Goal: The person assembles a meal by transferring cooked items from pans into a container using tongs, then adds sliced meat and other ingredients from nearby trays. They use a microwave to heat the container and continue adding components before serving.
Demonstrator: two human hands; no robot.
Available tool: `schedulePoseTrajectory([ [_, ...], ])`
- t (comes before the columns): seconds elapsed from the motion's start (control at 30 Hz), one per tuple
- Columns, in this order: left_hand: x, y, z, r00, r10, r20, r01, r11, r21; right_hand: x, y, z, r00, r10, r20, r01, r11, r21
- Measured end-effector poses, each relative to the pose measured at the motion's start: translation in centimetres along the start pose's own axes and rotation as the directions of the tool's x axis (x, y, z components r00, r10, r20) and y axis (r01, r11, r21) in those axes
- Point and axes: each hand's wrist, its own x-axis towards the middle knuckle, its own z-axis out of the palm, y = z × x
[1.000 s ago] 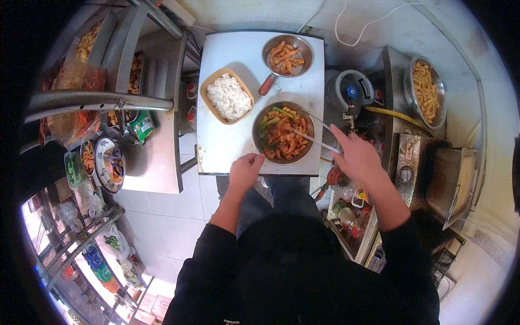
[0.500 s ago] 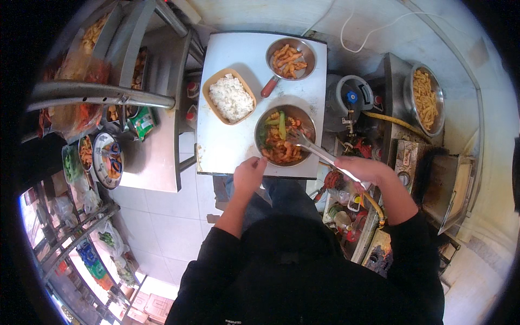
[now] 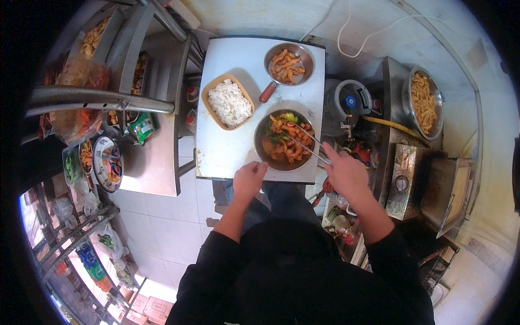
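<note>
A round metal bowl (image 3: 266,156) stands at the near right of the white tabletop (image 3: 216,157). Inside it lies a mix of reddish-brown coated pieces (image 3: 292,151) and green vegetable bits (image 3: 277,135). My left hand (image 3: 249,180) has thumb and fingers pinched on the bowl's near-left rim. From the right, my right hand (image 3: 345,172) grips a pair of metal tongs (image 3: 310,144), whose two arms reach apart into the food. Left of the bowl is a tan square container of white rice (image 3: 230,103). Behind it sits a small pan (image 3: 310,60) with fried strips.
The pan's red handle (image 3: 267,92) points toward me. To the right are a grey gas cylinder (image 3: 337,105), a yellow hose (image 3: 392,124) and a large metal bowl of fried strips (image 3: 424,105). A steel counter (image 3: 160,162) with plates and a green packet (image 3: 143,128) stands at left.
My right hand has moved left and closer to the bowl, turning the tongs so both arms show. The food is stirred about, with the long green slices shifted. My left hand stays by the rim.
</note>
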Motion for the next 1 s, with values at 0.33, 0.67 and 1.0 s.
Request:
schedulePoseTrajectory([
  [0.33, 0.7, 0.0, -0.3, 0.999, -0.018, 0.048, 0.019, 1.000, -0.006, -0.8, 1.3, -4.8, 0.999, -0.006, 0.052, 0.002, 0.997, 0.077],
  [0.67, 0.8, 0.3, -0.2, 0.998, 0.015, 0.058, -0.012, 0.998, -0.059, -1.8, -0.8, -2.7, 0.984, -0.107, 0.145, 0.113, 0.993, -0.036],
  [1.0, 0.6, 0.9, 0.2, 0.999, -0.021, 0.038, 0.023, 0.998, -0.050, -1.2, -0.6, 1.7, 0.964, -0.019, 0.264, -0.132, 0.831, 0.541],
])
